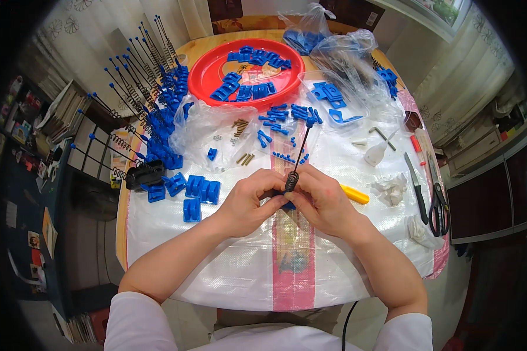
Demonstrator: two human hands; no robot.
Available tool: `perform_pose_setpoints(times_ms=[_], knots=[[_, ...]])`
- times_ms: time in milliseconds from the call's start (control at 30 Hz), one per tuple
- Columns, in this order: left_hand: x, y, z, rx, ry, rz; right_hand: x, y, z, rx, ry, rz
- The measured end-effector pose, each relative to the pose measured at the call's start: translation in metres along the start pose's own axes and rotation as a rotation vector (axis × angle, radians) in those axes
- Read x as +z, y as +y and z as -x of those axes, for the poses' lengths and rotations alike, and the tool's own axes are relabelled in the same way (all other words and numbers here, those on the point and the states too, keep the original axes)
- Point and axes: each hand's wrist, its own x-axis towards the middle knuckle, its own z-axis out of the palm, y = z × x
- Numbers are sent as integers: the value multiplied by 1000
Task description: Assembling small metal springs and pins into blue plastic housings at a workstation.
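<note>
In front of me, over the middle of the table, both hands hold one small assembly. It has a black coil spring, a thin dark rod with a blue tip rising up and leaning slightly right, and a blue base largely hidden by my fingers. My left hand is closed on its left side, thumb pressed near the foot of the spring. On the other side my right hand pinches the same spot. Beyond them lie small blue pegs, tiny blue caps and brass screws.
Blue brackets lie left of my hands, beside many similar spring-and-rod assemblies. A red tray holds blue parts at the back. To the right are a yellow handle, hex key, knife and scissors.
</note>
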Motion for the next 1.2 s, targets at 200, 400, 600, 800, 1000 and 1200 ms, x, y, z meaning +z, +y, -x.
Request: perform_pose_setpoints(times_ms=[200, 400, 600, 800, 1000, 1200], knots=[[1, -2, 1, -11, 10, 33, 3, 3, 0, -48, 30, -26], [1, 0, 0, -8, 2, 24, 2, 3, 0, -43, 18, -22], [2, 0, 0, 2, 16, 64, 2, 2, 0, -15, 15, -18], [1, -1, 0, -14, 7, 42, 2, 4, 0, -24, 11, -33], [1, 1, 0, -24, 5, 11, 2, 2, 1, -15, 9, -31], [0, 3, 0, -20, 2, -3, 2, 3, 0, -26, 16, -33]])
